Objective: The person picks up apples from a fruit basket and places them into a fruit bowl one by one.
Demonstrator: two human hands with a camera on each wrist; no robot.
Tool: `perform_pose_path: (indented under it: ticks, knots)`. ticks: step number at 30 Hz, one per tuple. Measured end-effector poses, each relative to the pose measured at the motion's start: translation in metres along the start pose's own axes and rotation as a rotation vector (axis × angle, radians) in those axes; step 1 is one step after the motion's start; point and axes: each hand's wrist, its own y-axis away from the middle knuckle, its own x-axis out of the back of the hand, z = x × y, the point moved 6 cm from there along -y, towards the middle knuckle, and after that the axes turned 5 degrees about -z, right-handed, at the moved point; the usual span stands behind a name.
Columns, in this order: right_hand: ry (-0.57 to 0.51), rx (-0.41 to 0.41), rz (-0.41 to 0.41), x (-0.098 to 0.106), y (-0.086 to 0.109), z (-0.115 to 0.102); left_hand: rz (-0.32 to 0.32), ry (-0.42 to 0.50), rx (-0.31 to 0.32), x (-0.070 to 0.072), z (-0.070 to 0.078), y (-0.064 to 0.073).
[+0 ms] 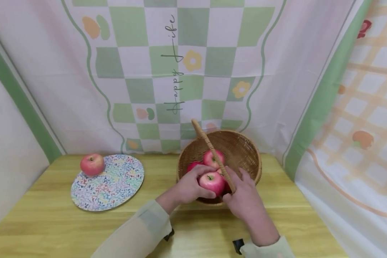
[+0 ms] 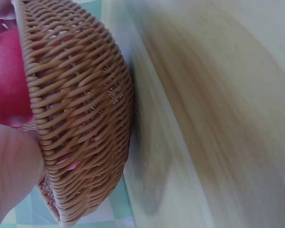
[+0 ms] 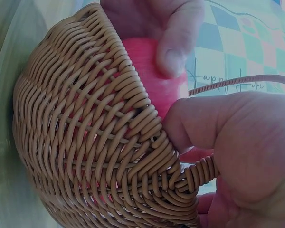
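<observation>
A round wicker basket [image 1: 241, 150] with an arched handle [image 1: 209, 143] stands on the table and holds several red apples. My left hand [image 1: 191, 184] grips one apple [image 1: 211, 183] at the basket's near side, thumb in front and fingers behind. Beside the handle, my right hand [image 1: 245, 197] reaches over the near rim into the basket. In the right wrist view its thumb [image 3: 192, 123] lies by the rim, close to the red apple [image 3: 154, 71]. Its fingertips are hidden inside the basket, so what they hold is unclear. Another apple [image 1: 212, 158] sits behind the gripped one.
To the left, a round speckled placemat [image 1: 112, 186] lies on the wooden table [image 1: 167, 233], with a single apple [image 1: 92, 164] on its far left edge. A checked cloth [image 1: 193, 36] hangs behind the table. Patterned cloth [image 1: 367, 143] also hangs at the right.
</observation>
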Motion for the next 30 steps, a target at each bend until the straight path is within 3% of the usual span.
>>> perform_pose_path:
  ticks: [6, 14, 21, 30]
  knots:
    - [0.002, 0.019, 0.017, 0.001, 0.000, -0.001, 0.032, 0.092, 0.062, 0.002, 0.014, 0.020]
    - [0.007, 0.026, 0.032, 0.003, 0.000, -0.002, 0.011, 0.089, 0.068, 0.017, 0.035, 0.056]
    - [-0.001, 0.003, -0.003, 0.000, 0.000, 0.000, -0.004, 0.051, 0.140, 0.037, 0.032, 0.092]
    - [-0.009, -0.002, -0.010, 0.000, 0.000, 0.000, 0.081, -0.065, 0.199, 0.076, 0.017, 0.137]
